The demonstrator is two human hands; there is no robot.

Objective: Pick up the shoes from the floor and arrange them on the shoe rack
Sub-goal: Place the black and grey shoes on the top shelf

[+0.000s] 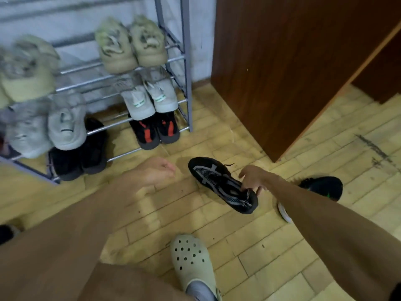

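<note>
The right hand, right of centre in the frame, pinches the heel collar of a black shoe, fingers curled over the rim and the thumb below it, so the grip is closed on the shoe's back edge. The shoe hangs or tilts from that hold with its toe pointing toward the upper left; whether the toe touches the floor I cannot tell. The left hand, near the centre, holds nothing, its fingers loosely curled.

To do this step well, I would judge that a heel pinch alone lets the shoe swing, so the free hand could steady the toe as it travels to the shoe rack in the upper left. The visible gap is on the lowest bars, between the dark pair at left and the black-and-red pair; sliding it in toe first would sit it squarely across the rails.

The shoe is low-cut, black, with grey bands crossing a dotted mesh panel and a thin lace end trailing near the tongue. A second dark shoe lies on the floor at the right edge, partly behind the forearm, beside a white-soled one. A pale clog is on the person's foot at bottom centre.
</note>
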